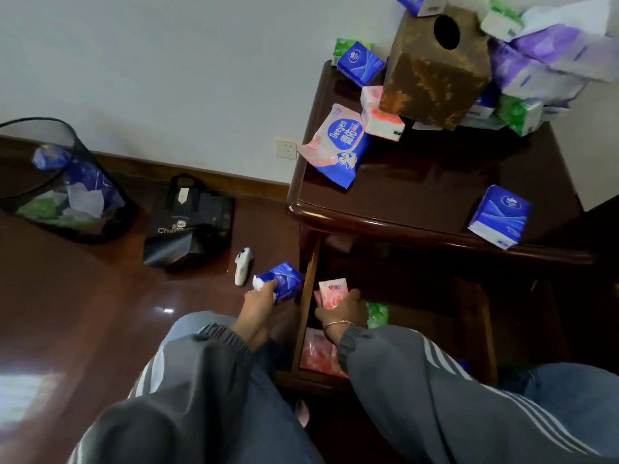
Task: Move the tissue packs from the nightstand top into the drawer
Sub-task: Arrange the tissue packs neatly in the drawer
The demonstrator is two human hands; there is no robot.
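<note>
The right hand (345, 308) has its grip closed around a small pink tissue pack (331, 293), holding it upright inside the open dark wooden drawer (485, 326), near the drawer's left wall; a thin bracelet (336, 324) circles that wrist above a grey striped sleeve (402, 373). Just right of this hand a green tissue pack (378, 313) lies in the drawer, and below the wrist flat pink packs (316, 354) rest on the drawer bottom. The left hand (259, 301) grips a blue tissue pack (281, 279), fingers wrapped over its near end, and holds it just outside the drawer's left wall, above the glossy dark wooden floor (83, 313). A small white device (243, 266) lies on the floor just beside that pack, with a black paper bag (191, 222) and a black mesh wastebasket (57, 182) holding scraps farther left by the wall. Above the drawer, the dark polished nightstand top (418, 185) carries more packs: a blue and white pack (499, 216) at the front right edge, a large pink wet-wipe pouch (335, 145) overhanging the left edge, a small pink and white pack (382, 118) touching it, a blue pack (360, 61) at the back left, and a heap of purple, green and white packs (536, 61) at the back right beside a brown square tissue box (435, 68) with a round hole.
</note>
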